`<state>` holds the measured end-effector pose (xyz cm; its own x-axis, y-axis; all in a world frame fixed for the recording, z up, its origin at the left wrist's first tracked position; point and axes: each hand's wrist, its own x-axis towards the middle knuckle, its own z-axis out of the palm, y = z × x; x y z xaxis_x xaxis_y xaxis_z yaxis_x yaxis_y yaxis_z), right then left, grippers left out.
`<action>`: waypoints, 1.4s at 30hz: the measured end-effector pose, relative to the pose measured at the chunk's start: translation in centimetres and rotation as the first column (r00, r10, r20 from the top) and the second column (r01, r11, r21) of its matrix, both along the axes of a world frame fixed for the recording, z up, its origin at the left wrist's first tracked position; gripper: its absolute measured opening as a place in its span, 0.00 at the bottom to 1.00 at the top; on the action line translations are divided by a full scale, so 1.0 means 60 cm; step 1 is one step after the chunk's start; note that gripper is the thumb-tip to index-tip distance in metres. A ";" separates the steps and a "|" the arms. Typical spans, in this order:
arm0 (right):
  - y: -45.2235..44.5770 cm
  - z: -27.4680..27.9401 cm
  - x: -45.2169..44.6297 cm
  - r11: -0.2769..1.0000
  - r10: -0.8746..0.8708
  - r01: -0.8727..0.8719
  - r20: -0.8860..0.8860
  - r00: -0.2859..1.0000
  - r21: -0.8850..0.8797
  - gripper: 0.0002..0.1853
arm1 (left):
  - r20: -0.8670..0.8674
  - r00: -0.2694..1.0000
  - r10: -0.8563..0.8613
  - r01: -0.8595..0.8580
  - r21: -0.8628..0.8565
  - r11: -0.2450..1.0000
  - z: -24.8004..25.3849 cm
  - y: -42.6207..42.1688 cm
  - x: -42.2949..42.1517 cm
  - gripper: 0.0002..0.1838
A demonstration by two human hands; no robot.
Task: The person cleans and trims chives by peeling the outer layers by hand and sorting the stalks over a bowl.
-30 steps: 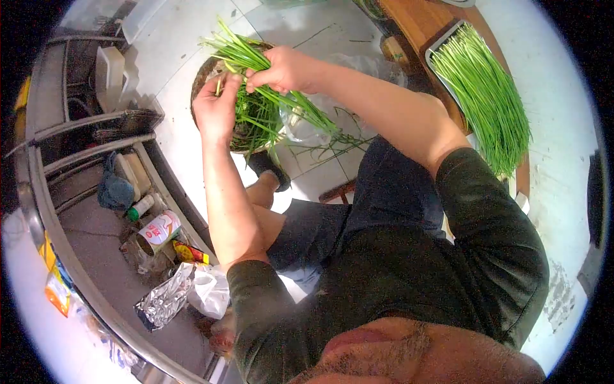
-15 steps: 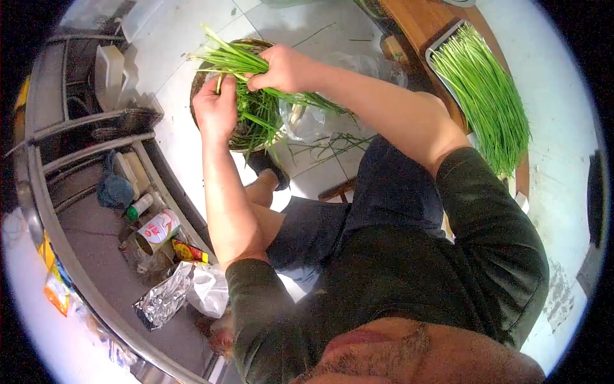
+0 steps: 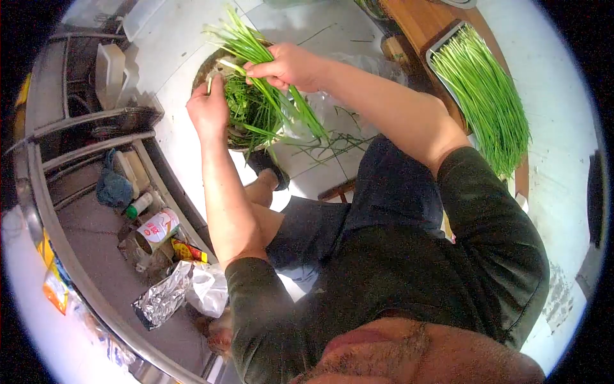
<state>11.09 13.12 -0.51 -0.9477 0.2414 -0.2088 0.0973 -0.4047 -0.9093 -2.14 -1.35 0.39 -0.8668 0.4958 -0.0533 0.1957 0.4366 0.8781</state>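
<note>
My right hand (image 3: 291, 67) is closed around a bunch of garlic chives (image 3: 246, 41), pale stem ends up and to the left, green leaves hanging down to the right. My left hand (image 3: 210, 110), just left of the bunch and apart from it, pinches a small pale piece of chive (image 3: 209, 85). Below both hands stands a round basket (image 3: 199, 72) holding loose green chives and trimmings (image 3: 256, 109). Part of the basket is hidden by my hands and the bunch.
A metal tray of lined-up chives (image 3: 483, 96) rests on a wooden table (image 3: 419, 22) at right. Stray chives (image 3: 332, 147) and a clear plastic bag (image 3: 371, 70) lie on the floor. At left, a shelf unit (image 3: 89, 237) holds a can (image 3: 158, 229), foil (image 3: 165, 297) and bags.
My left hand has drawn away from the bunch, down and left, with a small chive piece. The bunch in my right hand has shifted right and tilted more upright.
</note>
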 end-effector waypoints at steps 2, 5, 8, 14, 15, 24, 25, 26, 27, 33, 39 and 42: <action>-0.002 -0.007 0.000 0.998 -0.052 0.053 -0.016 0.999 0.031 0.09 | 0.226 0.970 -0.095 0.051 0.193 0.980 0.003 0.002 0.012 0.14; -0.001 -0.017 -0.002 0.996 -0.058 0.055 0.029 0.998 0.074 0.10 | 0.261 0.942 -0.209 0.143 0.251 0.957 0.007 0.007 0.032 0.12; -0.004 -0.019 -0.003 0.995 -0.080 0.078 0.034 0.996 0.058 0.11 | 0.307 0.921 -0.239 0.155 0.274 0.949 0.007 0.005 0.031 0.11; 0.001 -0.016 -0.004 0.983 -0.069 0.051 0.098 0.993 0.177 0.12 | 0.403 0.890 -0.212 0.061 0.356 0.932 0.017 0.006 0.023 0.09; -0.001 -0.017 -0.004 0.984 -0.055 0.040 0.085 0.995 0.173 0.12 | 0.423 0.883 -0.202 0.036 0.369 0.929 0.018 0.007 0.023 0.09; -0.009 -0.018 -0.009 0.956 -0.093 0.071 0.067 0.993 0.283 0.10 | 0.368 0.898 -0.241 0.128 0.305 0.944 0.024 -0.002 0.020 0.08; -0.007 -0.021 -0.010 0.958 -0.089 0.064 0.078 0.993 0.278 0.09 | 0.359 0.904 -0.232 0.130 0.286 0.949 0.025 -0.002 0.022 0.08; -0.008 -0.019 -0.009 0.961 -0.085 0.058 0.090 0.992 0.272 0.09 | 0.347 0.909 -0.230 0.135 0.278 0.951 0.020 -0.002 0.020 0.08; -0.008 -0.016 -0.007 0.964 -0.082 0.057 0.088 0.993 0.261 0.09 | 0.335 0.914 -0.228 0.139 0.269 0.953 0.013 -0.002 0.016 0.09; -0.007 -0.008 -0.007 0.969 -0.096 0.078 0.063 0.993 0.235 0.10 | 0.320 0.933 -0.166 0.099 0.215 0.971 0.023 -0.005 0.007 0.09; 0.001 0.002 0.002 0.981 -0.115 0.105 0.058 0.992 0.165 0.14 | 0.334 0.939 -0.084 -0.043 0.356 0.933 0.035 -0.010 -0.018 0.09; 0.004 0.014 0.009 0.979 -0.122 0.107 0.081 0.989 0.172 0.15 | 0.343 0.937 -0.072 -0.058 0.354 0.933 0.044 -0.013 -0.021 0.10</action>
<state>11.61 13.35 0.31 -0.8906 0.3859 -0.2408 0.1445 -0.2618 -0.9542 -3.43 -2.16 3.04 -0.8223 0.5436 -0.1682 -0.1458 0.0844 0.9857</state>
